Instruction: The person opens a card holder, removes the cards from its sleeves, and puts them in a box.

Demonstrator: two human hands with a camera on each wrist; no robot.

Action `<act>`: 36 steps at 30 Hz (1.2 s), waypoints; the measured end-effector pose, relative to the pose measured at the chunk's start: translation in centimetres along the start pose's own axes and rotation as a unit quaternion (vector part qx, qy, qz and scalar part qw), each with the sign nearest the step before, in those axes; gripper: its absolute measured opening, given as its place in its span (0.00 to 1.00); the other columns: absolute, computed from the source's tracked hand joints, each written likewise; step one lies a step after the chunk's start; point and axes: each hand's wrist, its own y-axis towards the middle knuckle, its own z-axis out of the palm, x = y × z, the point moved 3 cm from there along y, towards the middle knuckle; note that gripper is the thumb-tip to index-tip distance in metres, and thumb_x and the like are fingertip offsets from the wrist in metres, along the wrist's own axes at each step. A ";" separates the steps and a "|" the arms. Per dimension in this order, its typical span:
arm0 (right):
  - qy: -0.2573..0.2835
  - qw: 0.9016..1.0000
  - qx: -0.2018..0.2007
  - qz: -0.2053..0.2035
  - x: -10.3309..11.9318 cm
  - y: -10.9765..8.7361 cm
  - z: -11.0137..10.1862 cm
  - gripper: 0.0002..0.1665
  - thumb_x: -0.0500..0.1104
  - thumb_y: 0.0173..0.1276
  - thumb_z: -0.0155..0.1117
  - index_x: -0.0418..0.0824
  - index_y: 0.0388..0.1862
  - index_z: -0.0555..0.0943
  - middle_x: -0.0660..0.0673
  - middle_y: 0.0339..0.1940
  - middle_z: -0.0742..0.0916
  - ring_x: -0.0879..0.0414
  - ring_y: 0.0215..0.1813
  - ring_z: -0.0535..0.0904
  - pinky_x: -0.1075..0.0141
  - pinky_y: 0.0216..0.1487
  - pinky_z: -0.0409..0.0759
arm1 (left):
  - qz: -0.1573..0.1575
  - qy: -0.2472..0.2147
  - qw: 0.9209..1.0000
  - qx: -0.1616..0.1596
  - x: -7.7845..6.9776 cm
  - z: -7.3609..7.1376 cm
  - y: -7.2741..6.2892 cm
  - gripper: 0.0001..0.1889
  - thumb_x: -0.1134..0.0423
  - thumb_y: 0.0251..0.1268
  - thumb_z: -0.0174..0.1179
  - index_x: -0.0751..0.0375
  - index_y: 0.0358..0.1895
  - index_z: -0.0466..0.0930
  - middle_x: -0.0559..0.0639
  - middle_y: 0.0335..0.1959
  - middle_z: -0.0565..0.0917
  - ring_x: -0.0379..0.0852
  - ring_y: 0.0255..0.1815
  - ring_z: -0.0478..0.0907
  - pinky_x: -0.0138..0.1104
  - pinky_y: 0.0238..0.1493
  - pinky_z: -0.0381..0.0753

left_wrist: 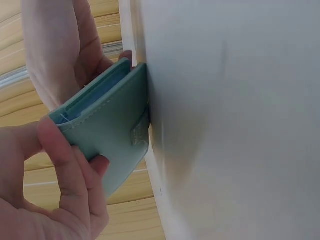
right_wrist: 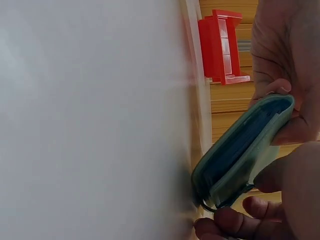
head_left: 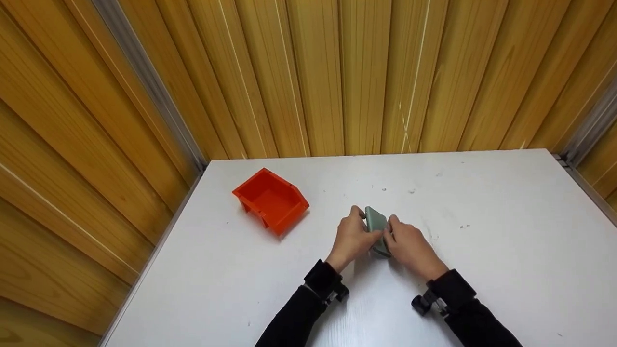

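A small pale-green wallet (head_left: 376, 220) stands tilted on its edge at the white table's surface, between both hands. My left hand (head_left: 352, 237) grips its left side; in the left wrist view the fingers (left_wrist: 75, 182) lie on its outer face. From the other side my right hand (head_left: 410, 245) pinches the near lower edge, and the right wrist view has its thumb (right_wrist: 272, 175) by a dark tab on the wallet. Its leaves are slightly parted, showing a darker blue-green inside (right_wrist: 240, 145). A short strap piece shows on its face (left_wrist: 140, 129). Some fingers hide behind it.
An orange-red plastic bin (head_left: 272, 200) sits at the back left of the white table (head_left: 202, 270). Wood-patterned panels (head_left: 361, 77) rise behind the table and along its left. Black bands with small cameras (head_left: 450, 291) circle both wrists.
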 end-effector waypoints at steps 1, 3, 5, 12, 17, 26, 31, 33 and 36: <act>0.000 1.000 0.005 0.000 0.0 0.0 0.1 0.06 0.39 0.80 0.50 0.37 0.41 0.71 0.41 0.29 0.81 0.50 0.31 0.76 0.56 0.32 0.75 | 0.002 0.000 1.000 -0.001 -0.1 0.1 -0.1 0.21 0.62 0.56 0.73 0.60 0.47 0.72 0.42 0.22 0.79 0.34 0.20 0.75 0.27 0.21 0.74; 0.000 1.000 0.007 -0.004 -0.1 0.0 0.2 0.07 0.38 0.80 0.49 0.36 0.41 0.71 0.39 0.29 0.82 0.48 0.31 0.77 0.55 0.32 0.75 | 0.009 0.001 1.000 -0.005 -0.2 0.3 -0.2 0.21 0.63 0.56 0.73 0.61 0.48 0.72 0.42 0.22 0.79 0.33 0.20 0.75 0.26 0.20 0.74; 0.002 1.000 0.008 -0.006 -0.3 0.0 0.2 0.08 0.39 0.81 0.48 0.37 0.39 0.71 0.40 0.26 0.80 0.48 0.28 0.75 0.55 0.30 0.74 | 0.020 0.005 1.000 -0.009 -0.4 0.4 -0.2 0.21 0.64 0.58 0.72 0.61 0.50 0.72 0.42 0.22 0.80 0.33 0.19 0.75 0.25 0.20 0.73; 0.007 1.000 0.009 -0.022 -0.5 0.2 0.4 0.11 0.38 0.83 0.48 0.40 0.35 0.70 0.49 0.20 0.73 0.54 0.25 0.68 0.61 0.28 0.68 | 0.048 0.005 0.999 -0.005 -0.7 0.7 -0.4 0.20 0.66 0.63 0.69 0.64 0.54 0.72 0.43 0.21 0.79 0.31 0.15 0.74 0.24 0.17 0.72; 0.000 0.999 -0.004 -0.036 -0.4 0.3 0.5 0.10 0.37 0.81 0.52 0.40 0.34 0.72 0.48 0.21 0.75 0.53 0.25 0.69 0.60 0.29 0.69 | 0.047 -0.002 0.999 -0.002 -0.7 0.6 -0.5 0.19 0.66 0.63 0.69 0.63 0.53 0.72 0.42 0.21 0.79 0.32 0.16 0.75 0.24 0.17 0.73; 0.005 0.999 -0.017 -0.031 -0.4 0.3 0.7 0.11 0.37 0.80 0.54 0.42 0.33 0.72 0.49 0.21 0.75 0.53 0.26 0.70 0.60 0.30 0.69 | 0.043 0.015 0.999 -0.006 -0.7 0.5 -0.6 0.18 0.66 0.61 0.69 0.61 0.51 0.72 0.44 0.23 0.79 0.32 0.17 0.74 0.24 0.19 0.72; 0.009 1.000 -0.010 -0.004 -0.8 0.4 0.6 0.13 0.39 0.80 0.54 0.44 0.31 0.72 0.50 0.21 0.74 0.55 0.26 0.69 0.62 0.30 0.67 | 0.041 0.039 0.998 -0.008 -0.7 0.4 -0.5 0.20 0.66 0.61 0.70 0.61 0.52 0.72 0.48 0.28 0.83 0.32 0.22 0.75 0.24 0.21 0.74; 0.006 1.000 -0.007 0.005 -0.8 0.4 0.5 0.14 0.40 0.81 0.54 0.44 0.30 0.71 0.50 0.21 0.74 0.55 0.26 0.69 0.62 0.29 0.66 | 0.038 0.044 0.998 -0.007 -0.8 0.3 -0.5 0.20 0.67 0.60 0.70 0.61 0.51 0.72 0.52 0.31 0.85 0.35 0.24 0.78 0.25 0.22 0.75; 0.007 1.000 -0.006 0.019 -0.9 0.4 0.4 0.15 0.42 0.81 0.54 0.45 0.28 0.72 0.50 0.20 0.75 0.55 0.25 0.70 0.63 0.28 0.65 | 0.038 0.052 0.998 -0.009 -0.8 0.3 -0.5 0.19 0.68 0.60 0.70 0.62 0.50 0.71 0.58 0.38 0.87 0.39 0.32 0.83 0.25 0.25 0.78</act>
